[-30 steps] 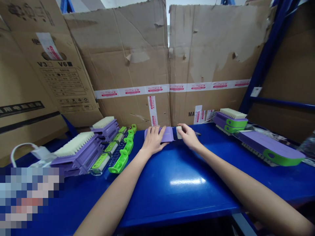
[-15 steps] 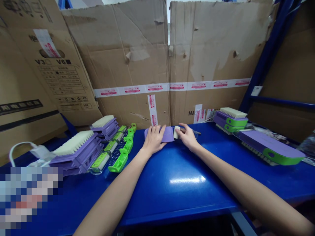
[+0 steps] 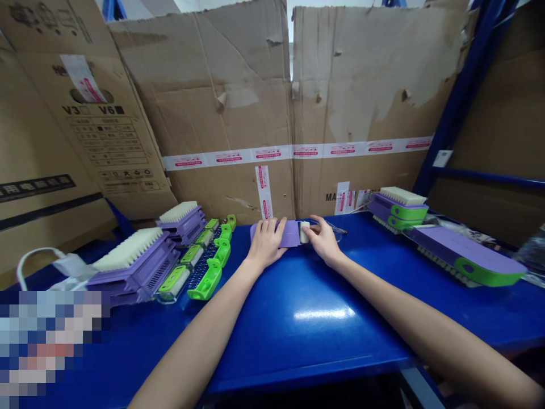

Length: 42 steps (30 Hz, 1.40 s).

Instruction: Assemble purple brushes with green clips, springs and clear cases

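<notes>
At the back middle of the blue table lies a purple brush body [image 3: 291, 233], its flat face up. My left hand [image 3: 265, 243] is closed over its left part, fingers on top and thumb at the near edge. Between the thumb and fingers of my right hand [image 3: 326, 242] is a small whitish block [image 3: 304, 232], held against the right end of the purple body. Whether the block is seated in it I cannot tell. Just beyond the right hand lies a thin, clear item with a dark tip [image 3: 343, 231].
Purple brush bodies with cream bristles [image 3: 128, 250] are stacked at left, beside a row of green-and-whitish pieces [image 3: 192, 255] and green end caps [image 3: 208, 281]. Purple-and-green brushes [image 3: 468, 253] lie at right. Cardboard sheets [image 3: 230, 113] stand along the back.
My right hand has moved left, bringing the whitish block from a small gap away up to the purple body's end. My left hand has stayed in place.
</notes>
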{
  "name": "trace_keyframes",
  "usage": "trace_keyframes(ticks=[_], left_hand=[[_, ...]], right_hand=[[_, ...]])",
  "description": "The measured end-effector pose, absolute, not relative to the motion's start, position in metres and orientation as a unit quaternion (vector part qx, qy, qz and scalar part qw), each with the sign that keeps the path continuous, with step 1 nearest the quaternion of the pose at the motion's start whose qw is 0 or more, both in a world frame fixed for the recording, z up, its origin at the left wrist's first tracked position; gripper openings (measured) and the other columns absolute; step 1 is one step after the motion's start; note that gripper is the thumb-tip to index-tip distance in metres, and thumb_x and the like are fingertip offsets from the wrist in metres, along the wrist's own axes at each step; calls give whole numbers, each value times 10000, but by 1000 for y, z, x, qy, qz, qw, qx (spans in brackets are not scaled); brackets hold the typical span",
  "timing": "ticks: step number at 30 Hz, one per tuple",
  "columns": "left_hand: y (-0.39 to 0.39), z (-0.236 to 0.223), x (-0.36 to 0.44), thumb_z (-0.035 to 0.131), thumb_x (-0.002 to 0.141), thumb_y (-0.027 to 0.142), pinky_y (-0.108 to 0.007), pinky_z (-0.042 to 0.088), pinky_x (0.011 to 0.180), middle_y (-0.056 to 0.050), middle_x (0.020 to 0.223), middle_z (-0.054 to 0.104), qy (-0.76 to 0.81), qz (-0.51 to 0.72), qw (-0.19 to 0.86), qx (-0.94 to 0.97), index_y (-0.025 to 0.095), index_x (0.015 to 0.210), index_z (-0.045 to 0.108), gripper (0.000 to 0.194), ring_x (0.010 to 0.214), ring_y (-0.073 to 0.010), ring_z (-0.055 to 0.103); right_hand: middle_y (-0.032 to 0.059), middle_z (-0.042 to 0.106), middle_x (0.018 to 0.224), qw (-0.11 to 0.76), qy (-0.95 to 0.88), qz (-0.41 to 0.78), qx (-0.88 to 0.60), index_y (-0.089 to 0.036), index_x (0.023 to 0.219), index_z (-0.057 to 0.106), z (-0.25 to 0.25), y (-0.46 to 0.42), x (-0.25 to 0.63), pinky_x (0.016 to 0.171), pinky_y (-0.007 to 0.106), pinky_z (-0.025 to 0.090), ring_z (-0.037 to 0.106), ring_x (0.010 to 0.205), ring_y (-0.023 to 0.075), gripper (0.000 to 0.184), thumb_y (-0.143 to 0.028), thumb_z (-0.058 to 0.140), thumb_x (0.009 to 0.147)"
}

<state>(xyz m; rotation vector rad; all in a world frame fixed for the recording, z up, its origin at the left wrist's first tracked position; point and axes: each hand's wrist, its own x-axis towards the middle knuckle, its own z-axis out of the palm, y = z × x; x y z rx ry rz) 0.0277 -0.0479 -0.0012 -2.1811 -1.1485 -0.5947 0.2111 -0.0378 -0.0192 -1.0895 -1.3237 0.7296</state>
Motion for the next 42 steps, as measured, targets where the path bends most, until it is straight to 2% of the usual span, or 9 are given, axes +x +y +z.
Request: trace_keyframes(ticks=[4, 9, 13, 16, 21, 31, 36, 40, 42], left_hand=[[-47, -3, 28, 610, 759, 416, -431, 360, 930, -185, 1188, 487, -433, -222, 302, -820, 103, 1361, 375, 718, 1052, -309, 453], [-47, -3, 28, 613, 755, 432, -434, 359, 924, -186, 1185, 491, -436, -220, 303, -818, 107, 1364, 373, 730, 1051, -311, 454], [-48, -2, 28, 608, 757, 429, -436, 359, 925, -188, 1183, 498, -439, -217, 306, -816, 103, 1361, 376, 724, 1040, -310, 459], [-49, -2, 29, 613, 753, 420, -430, 363, 919, -193, 1178, 501, -441, -215, 307, -815, 91, 1357, 382, 725, 1039, -312, 462], [-49, -2, 29, 614, 750, 420, -433, 362, 919, -194, 1189, 498, -449, -213, 301, -814, 100, 1366, 372, 735, 1052, -317, 460], [-49, -3, 30, 601, 759, 452, -426, 365, 904, -193, 1181, 503, -450, -229, 297, -811, 102, 1344, 396, 712, 1042, -309, 464], [-51, -3, 31, 585, 767, 449, -433, 370, 887, -198, 1162, 503, -452, -235, 299, -807, 91, 1326, 410, 687, 1030, -315, 464], [-53, -3, 32, 585, 765, 414, -435, 371, 883, -194, 1157, 496, -447, -230, 302, -810, 98, 1315, 415, 657, 1013, -314, 461], [-52, -3, 31, 590, 761, 370, -436, 371, 885, -186, 1147, 494, -445, -230, 302, -811, 112, 1310, 415, 632, 1013, -310, 459]], right_hand=[[40, 671, 784, 611, -544, 329, -472, -171, 1206, 471, -21, -36, 212, 621, 317, 537, 643, 709, 189, 499, -386, 568, 766], [68, 673, 931, 586, -545, 386, -459, -180, 1239, 453, -18, -42, 211, 644, 314, 558, 649, 765, 180, 555, -338, 629, 737], [121, 658, 1059, 540, -562, 442, -444, -144, 1286, 430, -15, -45, 213, 721, 358, 566, 666, 819, 199, 642, -286, 672, 709], [123, 668, 1079, 527, -601, 404, -444, -143, 1309, 433, -15, -40, 218, 836, 398, 530, 656, 936, 232, 666, -253, 683, 702], [100, 690, 1052, 524, -626, 355, -456, -182, 1353, 413, -19, -31, 223, 894, 423, 492, 649, 977, 244, 729, -213, 699, 683], [58, 717, 870, 467, -711, 248, -463, -173, 1420, 327, -5, -42, 221, 840, 407, 492, 652, 790, 209, 758, -159, 605, 715], [49, 712, 845, 474, -694, 253, -479, -171, 1423, 337, -2, -41, 220, 842, 398, 486, 638, 773, 206, 782, -153, 613, 691], [23, 692, 716, 455, -699, 247, -494, -141, 1421, 341, -2, -44, 221, 835, 410, 485, 619, 696, 197, 750, -165, 588, 714], [20, 699, 743, 461, -707, 255, -472, -159, 1431, 320, -5, -46, 221, 829, 398, 490, 618, 692, 185, 750, -166, 579, 728]])
